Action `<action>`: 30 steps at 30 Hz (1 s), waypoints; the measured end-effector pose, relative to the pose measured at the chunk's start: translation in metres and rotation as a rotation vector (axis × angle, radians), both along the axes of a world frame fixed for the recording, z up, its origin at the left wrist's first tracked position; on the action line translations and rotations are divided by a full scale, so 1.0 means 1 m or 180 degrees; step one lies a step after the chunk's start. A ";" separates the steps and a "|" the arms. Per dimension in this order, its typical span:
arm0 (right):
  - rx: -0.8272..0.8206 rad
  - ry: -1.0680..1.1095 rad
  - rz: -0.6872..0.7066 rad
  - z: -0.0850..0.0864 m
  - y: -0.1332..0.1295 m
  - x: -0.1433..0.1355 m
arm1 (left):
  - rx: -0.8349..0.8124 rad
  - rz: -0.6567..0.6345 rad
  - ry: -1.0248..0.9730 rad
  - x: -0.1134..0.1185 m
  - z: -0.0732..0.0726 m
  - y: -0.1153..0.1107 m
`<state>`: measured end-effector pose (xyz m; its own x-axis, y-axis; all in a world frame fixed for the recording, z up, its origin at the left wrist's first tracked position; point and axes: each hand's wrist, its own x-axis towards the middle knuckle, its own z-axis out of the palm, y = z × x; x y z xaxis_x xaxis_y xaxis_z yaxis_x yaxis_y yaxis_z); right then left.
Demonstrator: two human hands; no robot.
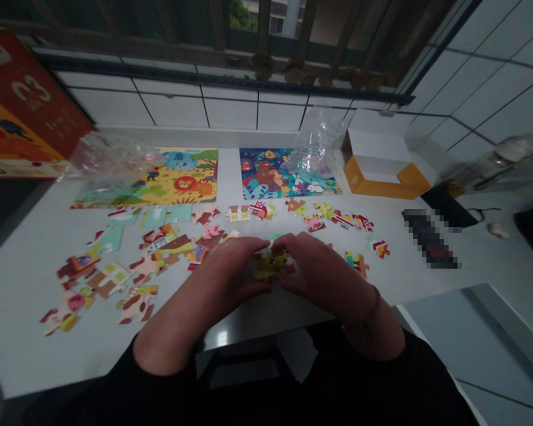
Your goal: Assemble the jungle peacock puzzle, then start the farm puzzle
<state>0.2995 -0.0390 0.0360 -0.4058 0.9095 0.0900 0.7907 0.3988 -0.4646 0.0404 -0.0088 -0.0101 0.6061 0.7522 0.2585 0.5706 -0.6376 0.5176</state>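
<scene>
One puzzle section (pixel 269 264), long axis sideways (roughly)

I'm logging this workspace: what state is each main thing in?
Left hand: curled, grip unclear
Right hand: curled, grip unclear
Yellow puzzle pieces: between the hands, partly hidden
Loose puzzle pieces: scattered
Lion picture: flat, partly covered
Rabbit picture: flat, partly covered
Left plastic bag: crumpled
Right plastic bag: crumpled
Orange box: open
Red box: cropped by frame

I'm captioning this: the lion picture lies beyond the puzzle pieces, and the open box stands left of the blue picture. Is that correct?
Not quite: the head view shows the open box right of the blue picture. The lion picture does lie beyond the puzzle pieces.
</scene>
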 end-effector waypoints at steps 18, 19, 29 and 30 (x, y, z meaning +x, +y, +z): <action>-0.0017 -0.0057 0.0421 -0.025 0.018 0.017 | 0.0247 -0.0252 0.0466 -0.002 -0.004 0.005; -0.0026 -0.0054 0.0428 -0.024 0.018 0.016 | 0.0291 -0.0246 0.0478 -0.001 -0.004 0.005; -0.0013 -0.0066 0.0430 -0.019 0.017 0.015 | 0.0473 -0.0195 0.0699 0.006 0.000 -0.004; -0.0002 -0.0067 0.0439 -0.020 0.017 0.015 | 0.0488 -0.0177 0.0738 0.007 0.001 -0.005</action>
<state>0.3148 -0.0220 0.0164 -0.5288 0.8450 0.0798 0.7379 0.5042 -0.4487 0.0471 -0.0134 -0.0093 0.7015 0.6790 0.2164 0.6245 -0.7320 0.2724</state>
